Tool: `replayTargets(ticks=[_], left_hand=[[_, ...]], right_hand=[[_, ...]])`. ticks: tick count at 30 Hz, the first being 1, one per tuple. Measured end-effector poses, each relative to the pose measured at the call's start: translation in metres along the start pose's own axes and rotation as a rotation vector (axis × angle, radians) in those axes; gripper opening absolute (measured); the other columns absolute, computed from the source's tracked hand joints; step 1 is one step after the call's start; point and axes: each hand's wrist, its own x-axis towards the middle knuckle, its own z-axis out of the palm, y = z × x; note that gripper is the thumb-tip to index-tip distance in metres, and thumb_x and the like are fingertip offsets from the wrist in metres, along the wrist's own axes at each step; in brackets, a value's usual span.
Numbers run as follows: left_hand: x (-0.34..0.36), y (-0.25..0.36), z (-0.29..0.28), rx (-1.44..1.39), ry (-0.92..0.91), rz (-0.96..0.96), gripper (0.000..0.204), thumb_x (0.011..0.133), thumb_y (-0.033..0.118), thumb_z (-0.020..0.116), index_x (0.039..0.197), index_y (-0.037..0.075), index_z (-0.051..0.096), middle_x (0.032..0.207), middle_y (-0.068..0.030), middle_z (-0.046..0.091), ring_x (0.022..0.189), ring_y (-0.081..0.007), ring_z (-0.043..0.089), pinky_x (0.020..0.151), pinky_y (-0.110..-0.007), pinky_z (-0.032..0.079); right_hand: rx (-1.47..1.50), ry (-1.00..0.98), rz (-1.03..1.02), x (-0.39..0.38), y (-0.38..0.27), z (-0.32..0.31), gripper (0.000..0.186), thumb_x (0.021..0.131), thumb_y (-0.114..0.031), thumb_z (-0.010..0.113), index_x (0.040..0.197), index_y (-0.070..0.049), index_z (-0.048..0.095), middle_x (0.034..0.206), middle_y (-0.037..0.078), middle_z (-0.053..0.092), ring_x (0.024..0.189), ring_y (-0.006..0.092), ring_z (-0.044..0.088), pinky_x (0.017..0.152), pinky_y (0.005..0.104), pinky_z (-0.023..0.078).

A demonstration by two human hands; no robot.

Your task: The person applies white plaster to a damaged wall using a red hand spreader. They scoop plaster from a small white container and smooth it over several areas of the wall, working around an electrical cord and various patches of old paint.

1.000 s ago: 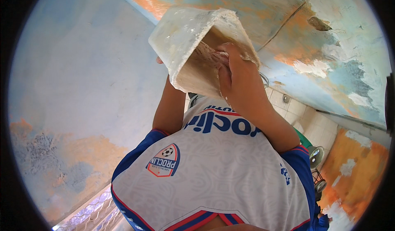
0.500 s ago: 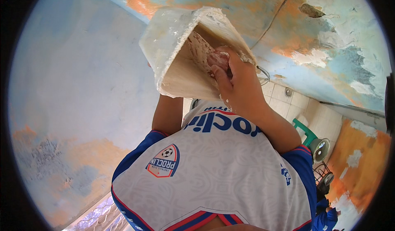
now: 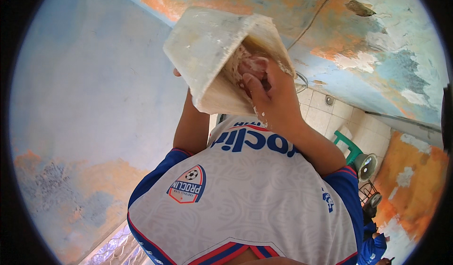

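Note:
A square white plastic tub (image 3: 202, 42), crusted along its rim, is held tilted with its mouth toward me. My left hand (image 3: 176, 71) is mostly hidden behind it, its fingers curled on the tub's far side. My right hand (image 3: 276, 97), flecked with white, reaches into the opening, thumb and fingers closed on a reddish, white-smeared object (image 3: 253, 66) whose shape is partly hidden inside.
Peeling, mottled blue and orange walls (image 3: 80, 100) surround me. Behind my right arm are a tiled floor (image 3: 325, 114), a green plastic stool (image 3: 347, 144), a round metal fixture (image 3: 365, 166), a black wire frame (image 3: 365, 192) and another person's blue sleeve (image 3: 370, 248).
The tub has shifted slightly left since a second ago, and its angle has wavered. My right hand remains inside it, gripping the object. More of the green stool now shows.

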Motion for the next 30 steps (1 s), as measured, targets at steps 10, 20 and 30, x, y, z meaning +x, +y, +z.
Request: replayTargets(ticks=[10,20,30], left_hand=[[-0.016,-0.003,-0.003,-0.008,0.046,-0.017,0.088,0.091,0.070,0.047,0.153,0.008,0.034,0.150,-0.0113,0.045,0.135,-0.0291,0.047,0.110,-0.045,0.044],[-0.020,0.016,-0.022,0.004,-0.035,-0.078,0.090,0.090,0.071,0.048,0.153,0.008,0.034,0.150,-0.0114,0.046,0.135,-0.0288,0.048,0.110,-0.045,0.044],[0.013,0.015,-0.039,0.008,-0.141,-0.180,0.092,0.089,0.073,0.049,0.152,0.007,0.034,0.149,-0.0115,0.046,0.134,-0.0285,0.048,0.109,-0.045,0.044]], right_hand=[[-0.243,-0.004,-0.005,-0.009,-0.018,-0.003,0.023,0.095,-0.004,0.059,0.116,0.005,0.057,0.084,0.019,0.071,0.073,0.0270,0.070,0.064,0.0344,0.053],[-0.192,-0.094,0.095,0.001,-0.011,0.005,0.023,0.096,-0.006,0.062,0.116,0.005,0.057,0.090,0.018,0.072,0.080,0.0217,0.071,0.071,0.0320,0.054],[0.076,0.038,0.005,0.020,0.016,0.036,0.024,0.093,-0.005,0.059,0.114,0.005,0.057,0.075,0.022,0.065,0.065,0.0306,0.067,0.062,0.0386,0.050]])
